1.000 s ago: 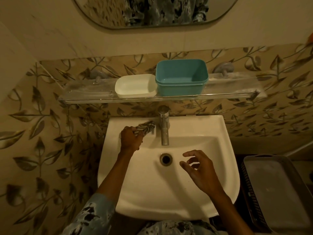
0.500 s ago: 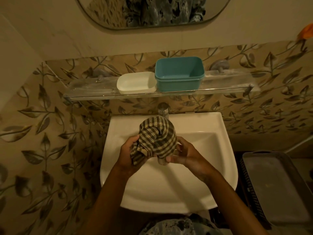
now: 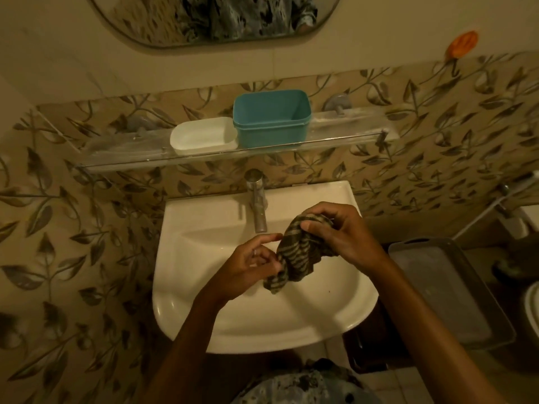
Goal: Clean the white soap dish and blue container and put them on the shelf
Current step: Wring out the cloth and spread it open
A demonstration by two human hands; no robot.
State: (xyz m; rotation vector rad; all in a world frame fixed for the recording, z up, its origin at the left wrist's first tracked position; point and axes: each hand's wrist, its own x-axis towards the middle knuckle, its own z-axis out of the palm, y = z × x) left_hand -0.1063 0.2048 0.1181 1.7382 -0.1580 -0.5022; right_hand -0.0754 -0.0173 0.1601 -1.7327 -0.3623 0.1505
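The white soap dish and the blue container stand side by side, touching, on the clear glass shelf above the sink. Over the basin my right hand grips the top of a bunched checked cloth. My left hand is beside it, fingers pinching the cloth's lower left edge. The cloth hangs down between both hands.
A white sink with a chrome tap lies below the shelf. A mirror hangs on the wall above. A grey lidded basket sits to the right of the sink. Leaf-patterned tiles cover the walls.
My left hand lifted the cloth off the sink's back rim to the middle, where both hands took it. It has since shifted right, now held mainly by my right hand.
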